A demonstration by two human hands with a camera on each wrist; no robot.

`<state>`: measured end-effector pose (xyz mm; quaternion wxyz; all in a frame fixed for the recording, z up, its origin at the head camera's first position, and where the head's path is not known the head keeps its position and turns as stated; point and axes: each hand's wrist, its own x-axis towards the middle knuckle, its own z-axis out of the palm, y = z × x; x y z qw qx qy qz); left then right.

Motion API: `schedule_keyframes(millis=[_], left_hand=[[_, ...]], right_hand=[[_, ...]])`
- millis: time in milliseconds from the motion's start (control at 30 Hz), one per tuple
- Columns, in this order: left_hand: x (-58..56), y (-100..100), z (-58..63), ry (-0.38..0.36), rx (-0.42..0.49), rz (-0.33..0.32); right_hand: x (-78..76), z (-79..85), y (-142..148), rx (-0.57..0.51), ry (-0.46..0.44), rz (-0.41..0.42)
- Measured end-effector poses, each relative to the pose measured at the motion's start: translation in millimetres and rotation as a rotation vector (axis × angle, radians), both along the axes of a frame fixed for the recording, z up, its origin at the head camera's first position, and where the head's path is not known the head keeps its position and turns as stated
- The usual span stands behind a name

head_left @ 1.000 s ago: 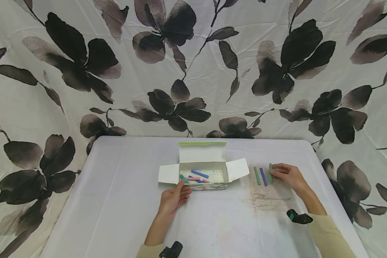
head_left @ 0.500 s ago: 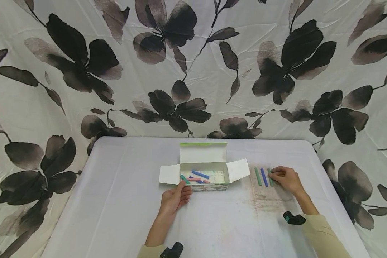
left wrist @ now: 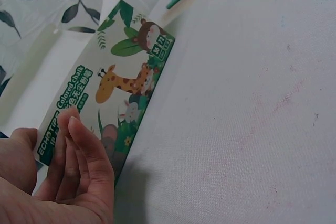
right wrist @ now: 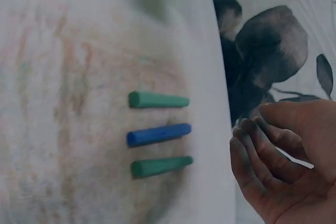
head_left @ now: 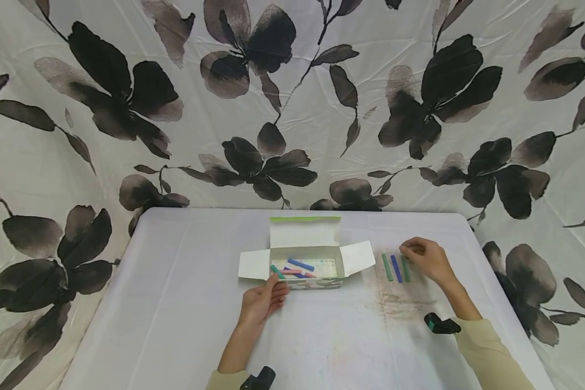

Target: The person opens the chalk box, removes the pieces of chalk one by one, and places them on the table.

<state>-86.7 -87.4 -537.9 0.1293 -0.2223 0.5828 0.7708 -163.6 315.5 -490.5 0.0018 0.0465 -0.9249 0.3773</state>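
An open white chalk box (head_left: 329,283) stands mid-table with its flaps spread. Its front, seen in the left wrist view, carries cartoon animals and the words "Colored chalk". My left hand (head_left: 260,304) grips the front wall near the left corner, thumb at the rim and fingers outside. Inside lie several chalks, among them a blue chalk (head_left: 300,265) and a green chalk (head_left: 277,271). Right of the box, a green chalk (head_left: 387,267), a blue chalk (head_left: 396,268) and another green chalk (head_left: 406,270) lie side by side, apart. My right hand (head_left: 431,262) hovers beside them, fingers loosely bent, holding nothing.
The white table (head_left: 175,303) has reddish-brown chalk smears (head_left: 404,303) below the row of chalks. A floral cloth (head_left: 292,108) hangs behind the table's far edge. The right flap (head_left: 358,257) of the box reaches toward the row.
My right hand has set the second green chalk down beside the blue one, let go of it and lifted away toward the far side. The left hand and box stay put.
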Motion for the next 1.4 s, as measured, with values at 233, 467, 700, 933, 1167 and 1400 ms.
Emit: schedule_keyframes(millis=[233,467,700,933,1167,1400], left_hand=[[-0.5,0.4,-1.5,0.015,0.002,0.017],[2.0,-0.1,0.7,0.007,0.000,0.008],[2.9,-0.9,1.5,0.009,-0.007,0.000],[1.4,0.0,1.5,0.013,0.002,0.003],[1.1,-1.2,0.0,0.002,0.004,0.009],[0.7,-1.2,-2.1,-0.004,0.004,0.010]], right_hand=[[-5.7,20.4,-14.5,-0.016,0.030,0.042],[-8.7,32.5,-34.5,-0.019,0.078,0.085],[-13.7,37.3,-55.6,-0.054,0.078,0.145],[-17.0,39.3,-80.5,-0.079,0.088,0.193],[-21.9,35.0,-107.5,-0.100,0.101,0.260],[-22.3,24.6,-130.0,-0.126,0.099,0.330]])
